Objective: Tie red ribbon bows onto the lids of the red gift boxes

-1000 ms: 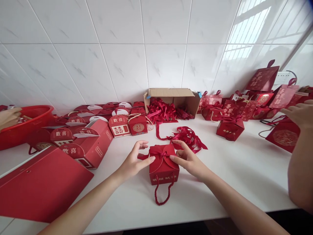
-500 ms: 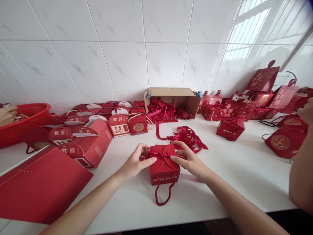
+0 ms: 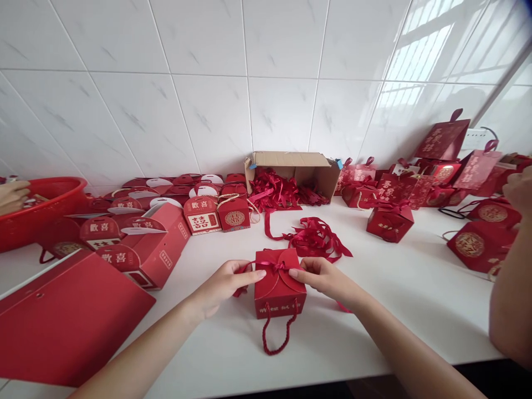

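Note:
A small red gift box with gold lettering and a red cord handle stands on the white table in front of me. A red ribbon is tied across its petal-shaped top. My left hand is closed on the ribbon's left end beside the box. My right hand pinches the ribbon's right end at the box's other side. Both index fingers point inward at the knot.
A loose pile of red ribbons lies behind the box, before an open cardboard carton full of ribbons. Red boxes crowd the left and right. A red basin sits far left. Another person's arm is at the right edge.
Both hands have closed on the ribbon ends and drawn slightly outward and toward me. The other person's hand at the right has pulled back.

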Motion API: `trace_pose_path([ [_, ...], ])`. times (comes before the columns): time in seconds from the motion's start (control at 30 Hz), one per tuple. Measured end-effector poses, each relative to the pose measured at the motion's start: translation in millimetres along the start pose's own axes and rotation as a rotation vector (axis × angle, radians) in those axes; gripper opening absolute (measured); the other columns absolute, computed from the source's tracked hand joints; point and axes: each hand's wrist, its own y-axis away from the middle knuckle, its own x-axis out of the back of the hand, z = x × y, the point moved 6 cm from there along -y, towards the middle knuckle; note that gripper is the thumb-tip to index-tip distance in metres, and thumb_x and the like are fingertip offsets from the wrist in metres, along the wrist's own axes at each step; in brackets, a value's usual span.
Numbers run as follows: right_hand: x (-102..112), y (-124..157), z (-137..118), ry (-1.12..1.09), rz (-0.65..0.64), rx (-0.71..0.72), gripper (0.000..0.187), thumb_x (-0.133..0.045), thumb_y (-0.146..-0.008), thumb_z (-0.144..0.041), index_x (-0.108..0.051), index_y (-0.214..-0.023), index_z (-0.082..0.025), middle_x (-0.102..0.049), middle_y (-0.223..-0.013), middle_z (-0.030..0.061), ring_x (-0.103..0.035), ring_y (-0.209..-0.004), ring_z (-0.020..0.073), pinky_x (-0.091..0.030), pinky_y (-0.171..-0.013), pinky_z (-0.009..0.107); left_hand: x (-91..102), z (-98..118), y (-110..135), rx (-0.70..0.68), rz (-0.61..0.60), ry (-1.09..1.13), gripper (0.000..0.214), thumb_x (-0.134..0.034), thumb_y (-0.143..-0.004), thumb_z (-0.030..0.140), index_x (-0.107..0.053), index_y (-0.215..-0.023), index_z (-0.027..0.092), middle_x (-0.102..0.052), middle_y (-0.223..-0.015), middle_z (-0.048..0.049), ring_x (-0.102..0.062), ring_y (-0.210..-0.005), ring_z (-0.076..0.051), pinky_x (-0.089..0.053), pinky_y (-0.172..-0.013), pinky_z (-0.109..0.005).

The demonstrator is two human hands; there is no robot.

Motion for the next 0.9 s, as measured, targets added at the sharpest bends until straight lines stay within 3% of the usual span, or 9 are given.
trace_pose_path([
  [0.23, -2, 0, -6, -0.134, -0.06, 0.074, 0.047, -0.073, -0.069, -0.052, -0.042, -0.061, -0.017, -0.044, -0.063, -0.0028, -0.037, -0.058, 0.0084, -0.026, -0.054, 0.023, -0.2, 6, 2, -0.12, 0.053, 0.049, 0.041, -0.075, -0.065, 0.044, -0.063, -0.091, 0.015, -0.062, -0.077, -0.0033, -0.06, -0.075, -0.019, -0.045, -0.066, -0.029],
  [0.43, 6, 0, -9, -0.125, -0.003, 0.108, 0.054, -0.062, -0.079, -0.057, -0.031, -0.059, -0.018, -0.023, -0.058, -0.006, -0.019, -0.053, 0.007, -0.015, -0.049, 0.024, 9.3, 10, 7, -0.173, 0.198, -0.094, 0.038, -0.075, -0.063, 0.045, -0.059, -0.083, 0.017, -0.061, -0.078, -0.0022, -0.057, -0.075, -0.019, -0.044, -0.065, -0.027],
  [0.6, 11, 0, -6, 0.006, 0.001, 0.084, 0.052, -0.062, -0.078, -0.057, -0.034, -0.059, -0.018, -0.024, -0.056, -0.0063, -0.019, -0.052, 0.0072, -0.014, -0.049, 0.024, 14.0, 15, 10, -0.163, 0.25, -0.25, 0.038, -0.075, -0.062, 0.047, -0.052, -0.076, 0.019, -0.056, -0.074, 0.0009, -0.053, -0.07, -0.017, -0.042, -0.063, -0.025],
  [0.8, 19, 5, -10, 0.137, 0.031, 0.061, 0.052, -0.063, -0.077, -0.057, -0.035, -0.058, -0.018, -0.026, -0.056, -0.0057, -0.02, -0.052, 0.0074, -0.013, -0.049, 0.025, 23.7, 11, 10, -0.216, 0.337, -0.433, 0.049, -0.074, -0.061, 0.048, -0.033, -0.064, 0.021, -0.029, -0.062, 0.007, -0.031, -0.056, -0.01, -0.029, -0.053, -0.021],
  [0.9, 21, 6, -11, 0.163, 0.043, 0.055, 0.052, -0.063, -0.077, -0.057, -0.035, -0.058, -0.018, -0.026, -0.056, -0.0058, -0.02, -0.052, 0.0075, -0.013, -0.05, 0.025, 27.6, 10, 13, -0.236, 0.391, -0.515, 0.053, -0.071, -0.062, 0.054, -0.03, -0.064, 0.021, -0.028, -0.064, 0.0064, -0.031, -0.058, -0.01, -0.028, -0.054, -0.022],
])
